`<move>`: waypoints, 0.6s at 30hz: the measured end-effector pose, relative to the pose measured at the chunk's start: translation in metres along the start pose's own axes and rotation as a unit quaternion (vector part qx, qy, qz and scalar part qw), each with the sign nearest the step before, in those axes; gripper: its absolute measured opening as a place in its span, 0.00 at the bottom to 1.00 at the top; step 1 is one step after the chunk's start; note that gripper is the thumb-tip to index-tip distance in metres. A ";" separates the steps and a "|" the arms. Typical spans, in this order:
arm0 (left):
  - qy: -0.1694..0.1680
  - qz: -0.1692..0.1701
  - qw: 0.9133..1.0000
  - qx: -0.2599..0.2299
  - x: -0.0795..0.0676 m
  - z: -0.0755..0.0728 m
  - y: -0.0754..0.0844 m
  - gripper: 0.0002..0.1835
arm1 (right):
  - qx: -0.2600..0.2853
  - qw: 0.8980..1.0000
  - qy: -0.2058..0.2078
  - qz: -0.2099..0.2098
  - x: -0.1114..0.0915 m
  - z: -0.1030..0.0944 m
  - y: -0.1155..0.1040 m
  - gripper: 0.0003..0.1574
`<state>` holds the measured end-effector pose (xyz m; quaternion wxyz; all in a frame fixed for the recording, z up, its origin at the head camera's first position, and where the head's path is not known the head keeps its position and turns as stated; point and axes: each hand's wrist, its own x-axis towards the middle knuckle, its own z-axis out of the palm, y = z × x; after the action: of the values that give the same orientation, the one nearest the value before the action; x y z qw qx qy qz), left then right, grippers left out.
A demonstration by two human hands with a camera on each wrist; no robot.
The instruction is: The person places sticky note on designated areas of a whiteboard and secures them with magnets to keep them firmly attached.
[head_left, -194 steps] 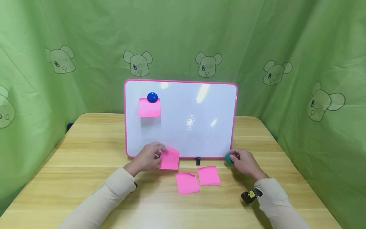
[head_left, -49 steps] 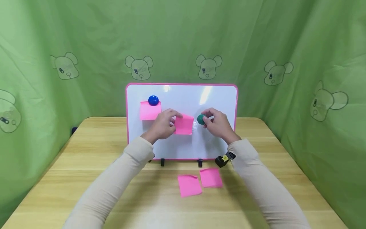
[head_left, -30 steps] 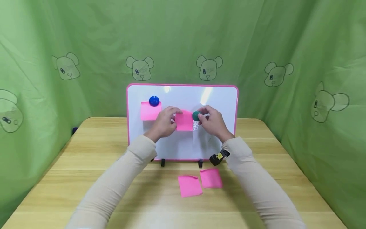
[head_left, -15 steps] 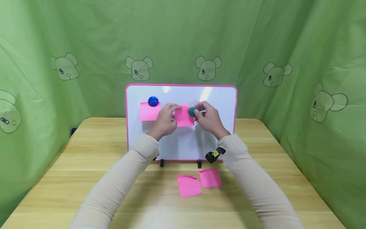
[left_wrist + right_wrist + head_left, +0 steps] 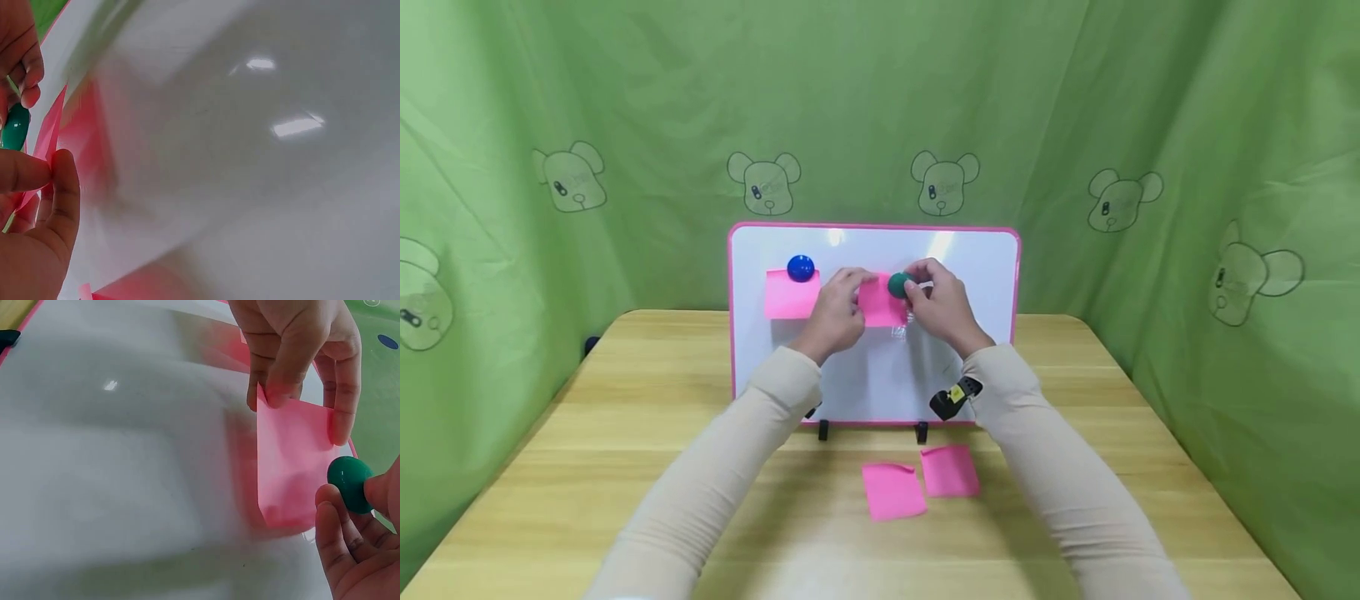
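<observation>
Worktop [image 5: 820, 546] carries 2 loose notes [image 5: 895, 493]; beyond, my left hand [image 5: 837, 312] pinches a pink note [image 5: 881, 303], and my right hand [image 5: 944, 307], pinching the green magnet [image 5: 897, 286], has closed in on it, so pinning against the whiteboard [image 5: 865, 383] seems near.

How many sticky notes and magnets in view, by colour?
Pink sticky notes: 4
Green round magnet: 1
Blue round magnet: 1
Total: 6
</observation>
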<state>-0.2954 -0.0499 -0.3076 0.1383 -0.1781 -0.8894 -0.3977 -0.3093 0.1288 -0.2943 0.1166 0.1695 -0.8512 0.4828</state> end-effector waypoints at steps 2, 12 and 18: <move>0.005 0.005 1.000 0.000 0.002 0.000 0.000 0.32 | 0.004 1.000 0.000 0.003 0.001 0.000 -0.002 0.12; 0.012 -0.004 1.000 0.008 0.008 0.001 0.003 0.32 | 0.009 1.000 0.003 0.014 0.008 0.001 -0.005 0.13; 0.009 -0.004 1.000 0.011 0.009 0.002 0.004 0.32 | 0.006 1.000 0.014 0.011 0.011 0.001 -0.007 0.12</move>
<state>-0.3024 -0.0442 -0.3029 0.1470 -0.1691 -0.8930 -0.3902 -0.3171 0.1230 -0.2855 0.1224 0.1543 -0.8483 0.4915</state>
